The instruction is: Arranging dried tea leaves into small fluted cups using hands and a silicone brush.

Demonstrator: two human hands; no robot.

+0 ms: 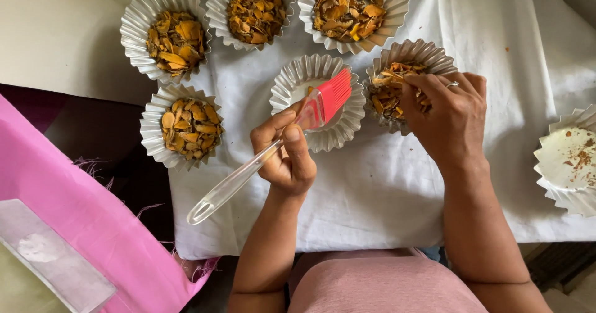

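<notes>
The left hand [287, 158] pinches a red-bristled silicone brush [273, 142] over the empty foil cup [318, 102], while the right hand's [448, 117] fingers close on turmeric chips [390, 89] in the neighbouring cup.

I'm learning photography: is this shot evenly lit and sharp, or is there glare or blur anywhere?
Head view: soft daylight, gentle shadows on the white cloth; the red silicone brush with a clear handle is sharp, held by the left hand; corners bend slightly; no harsh glare.

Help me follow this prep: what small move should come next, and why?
Probably sweep the brush down into the cup beneath it. The left hand holds its red bristles over that nearly bare cup, while the right hand reaches into the neighbouring filled cup.
</notes>
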